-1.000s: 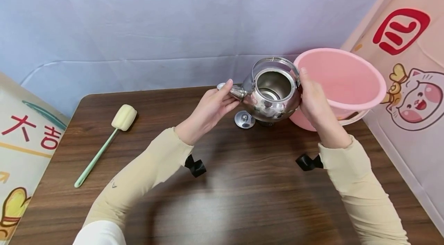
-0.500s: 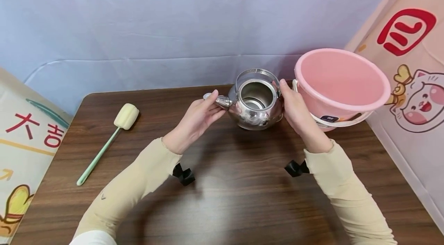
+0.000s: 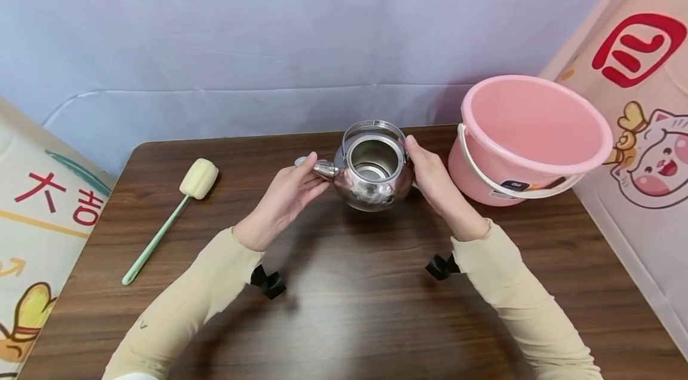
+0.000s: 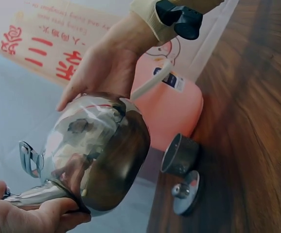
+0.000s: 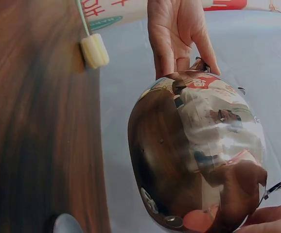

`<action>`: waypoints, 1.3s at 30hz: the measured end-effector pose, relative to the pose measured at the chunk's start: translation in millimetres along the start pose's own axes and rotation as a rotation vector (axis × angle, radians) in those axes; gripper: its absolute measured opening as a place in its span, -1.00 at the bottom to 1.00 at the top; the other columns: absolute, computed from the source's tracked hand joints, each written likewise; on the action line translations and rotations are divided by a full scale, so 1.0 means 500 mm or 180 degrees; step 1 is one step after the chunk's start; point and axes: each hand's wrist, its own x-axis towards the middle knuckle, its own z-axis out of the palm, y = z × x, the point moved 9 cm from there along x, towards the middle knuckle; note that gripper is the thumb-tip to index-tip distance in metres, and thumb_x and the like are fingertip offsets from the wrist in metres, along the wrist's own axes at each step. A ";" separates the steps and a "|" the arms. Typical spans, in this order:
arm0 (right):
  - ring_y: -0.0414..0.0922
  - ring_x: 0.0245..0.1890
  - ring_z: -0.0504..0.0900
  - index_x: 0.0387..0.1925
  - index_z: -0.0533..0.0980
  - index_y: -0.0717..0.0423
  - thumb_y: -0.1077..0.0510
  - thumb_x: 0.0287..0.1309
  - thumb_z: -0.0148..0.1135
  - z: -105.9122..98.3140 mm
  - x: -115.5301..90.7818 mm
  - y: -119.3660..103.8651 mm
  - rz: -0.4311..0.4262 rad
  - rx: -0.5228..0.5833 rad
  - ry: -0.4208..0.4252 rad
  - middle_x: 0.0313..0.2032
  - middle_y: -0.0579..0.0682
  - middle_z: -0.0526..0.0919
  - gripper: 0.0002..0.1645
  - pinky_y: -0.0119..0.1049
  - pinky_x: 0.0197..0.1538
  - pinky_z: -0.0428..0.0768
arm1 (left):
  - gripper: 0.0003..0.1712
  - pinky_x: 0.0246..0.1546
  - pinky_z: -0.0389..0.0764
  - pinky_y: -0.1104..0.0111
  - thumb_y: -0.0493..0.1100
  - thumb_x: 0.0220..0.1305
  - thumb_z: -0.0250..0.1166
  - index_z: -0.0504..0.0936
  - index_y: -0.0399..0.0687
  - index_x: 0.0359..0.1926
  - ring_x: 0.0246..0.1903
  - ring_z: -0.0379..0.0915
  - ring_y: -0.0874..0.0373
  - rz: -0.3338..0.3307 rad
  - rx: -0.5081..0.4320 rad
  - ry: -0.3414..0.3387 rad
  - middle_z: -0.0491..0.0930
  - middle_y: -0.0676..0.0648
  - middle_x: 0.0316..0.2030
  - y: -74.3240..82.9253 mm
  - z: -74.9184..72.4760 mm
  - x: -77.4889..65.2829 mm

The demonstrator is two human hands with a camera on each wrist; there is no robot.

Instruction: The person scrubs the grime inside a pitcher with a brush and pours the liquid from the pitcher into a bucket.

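A shiny steel kettle [image 3: 373, 196] without its lid hangs between my two hands, raised over the table, its round mouth facing up. My left hand [image 3: 279, 204] grips the spout [image 3: 325, 169] between thumb and fingers. On the opposite side, my right hand [image 3: 442, 189] holds the kettle's body, thumb near the handle's base, the other fingers partly hidden. The arched handle [image 3: 373, 123] tips toward the back. In the left wrist view, a small lid [image 4: 186, 196] with a knob and a metal strainer cup [image 4: 182, 155] rest on the table; the kettle hides them in the head view.
At the back right stands a pink bucket [image 3: 484, 174] with a white handle, right beside my right hand. A sponge brush [image 3: 199, 178] with a green stick lies on the left of the wooden table [image 3: 344, 308]. A pale cloth [image 3: 269, 39] hangs behind.
Both hands have brought the kettle left and toward me, away from the bucket. The lid, seen earlier beneath it, is now behind the kettle in the head view.
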 end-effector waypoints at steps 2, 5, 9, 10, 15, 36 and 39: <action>-0.11 0.26 0.20 0.24 0.24 0.27 -0.18 0.36 -0.32 0.011 0.001 0.004 0.0006 -0.0109 -0.0027 0.23 0.13 0.29 -0.30 -0.25 0.28 0.14 | -0.40 0.14 0.30 0.27 -0.09 0.39 -0.06 0.14 -0.52 0.23 0.23 0.16 -0.09 -0.0001 0.0033 0.0007 0.20 -0.40 0.21 -0.002 -0.011 -0.005; -0.07 0.26 0.22 0.23 0.27 0.26 -0.17 0.37 -0.34 0.027 0.003 0.004 -0.0058 -0.0386 -0.0061 0.22 0.14 0.31 -0.31 -0.24 0.29 0.13 | -0.38 0.14 0.28 0.27 -0.08 0.40 -0.09 0.12 -0.53 0.24 0.24 0.13 -0.10 -0.0002 0.0060 0.0015 0.18 -0.42 0.22 -0.003 -0.027 -0.013; -0.03 0.26 0.23 0.22 0.28 0.28 -0.14 0.37 -0.33 0.049 0.005 0.009 -0.0082 -0.0400 -0.0147 0.21 0.19 0.33 -0.33 -0.21 0.29 0.13 | -0.37 0.16 0.25 0.25 -0.06 0.40 -0.11 0.10 -0.54 0.24 0.26 0.09 -0.12 -0.0034 0.0067 0.0059 0.15 -0.41 0.23 -0.005 -0.047 -0.022; -0.02 0.25 0.24 0.22 0.29 0.29 -0.14 0.37 -0.32 0.054 0.006 0.011 -0.0077 -0.0394 -0.0163 0.20 0.19 0.33 -0.33 -0.20 0.29 0.13 | -0.36 0.16 0.25 0.25 -0.05 0.40 -0.11 0.10 -0.53 0.25 0.26 0.10 -0.11 -0.0046 0.0067 0.0072 0.15 -0.41 0.23 -0.005 -0.052 -0.024; -0.04 0.24 0.25 0.20 0.31 0.26 -0.16 0.37 -0.33 0.081 0.007 0.016 -0.0082 -0.0449 -0.0249 0.19 0.16 0.36 -0.32 -0.19 0.27 0.16 | -0.34 0.16 0.27 0.26 -0.02 0.39 -0.10 0.10 -0.51 0.25 0.25 0.12 -0.10 -0.0106 0.0072 0.0154 0.17 -0.38 0.20 -0.010 -0.079 -0.034; 0.00 0.29 0.17 0.26 0.19 0.32 -0.15 0.37 -0.33 0.183 0.012 0.055 0.0033 -0.0366 -0.0575 0.25 0.19 0.26 -0.29 -0.18 0.29 0.13 | -0.36 0.20 0.15 0.30 -0.02 0.40 -0.20 -0.06 -0.42 0.27 0.31 -0.09 -0.12 -0.0334 -0.0207 0.0387 -0.08 -0.44 0.29 -0.042 -0.167 -0.055; 0.01 0.30 0.16 0.26 0.18 0.33 -0.16 0.37 -0.33 0.192 0.017 0.066 0.0069 -0.0394 -0.0591 0.25 0.20 0.25 -0.28 -0.18 0.30 0.12 | -0.37 0.22 0.09 0.26 -0.04 0.41 -0.23 -0.09 -0.44 0.27 0.32 -0.14 -0.15 -0.0351 -0.0287 0.0393 -0.12 -0.46 0.29 -0.050 -0.175 -0.054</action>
